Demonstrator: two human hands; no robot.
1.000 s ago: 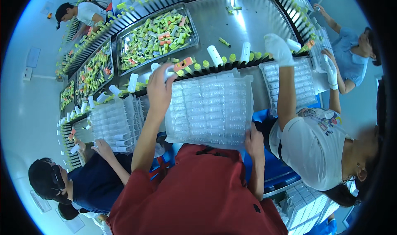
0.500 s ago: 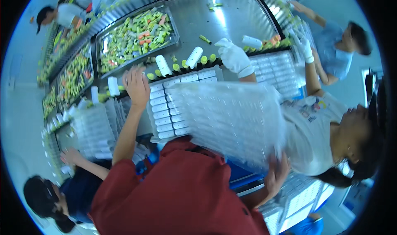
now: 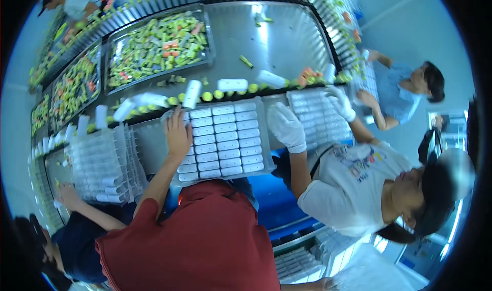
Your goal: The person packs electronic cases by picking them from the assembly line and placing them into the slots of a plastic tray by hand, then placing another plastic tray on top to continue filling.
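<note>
My left hand (image 3: 178, 137) lies with its fingers stretched out over the left edge of a clear plastic tray (image 3: 266, 152) filled with rows of white oblong cases (image 3: 227, 137). Far down at the lower edge, my right hand (image 3: 320, 285) is partly cut off by the frame. It appears to grip an empty clear plastic tray (image 3: 371, 270), held out low on the right. White cases also ride on the moving line just beyond my left hand, one upright (image 3: 192, 94) and another lying flat (image 3: 232, 85).
A co-worker's white-gloved hands (image 3: 287, 127) are close on the right, by another filled tray (image 3: 320, 111). Stacked clear trays (image 3: 100, 160) stand to the left, near another person's hand. Beyond the line, a metal tray (image 3: 210, 50) holds green and orange pieces.
My right hand has swung the clear tray off the filled one, down and to the right, uncovering the white cases. My left hand stays at the filled tray's left side.
</note>
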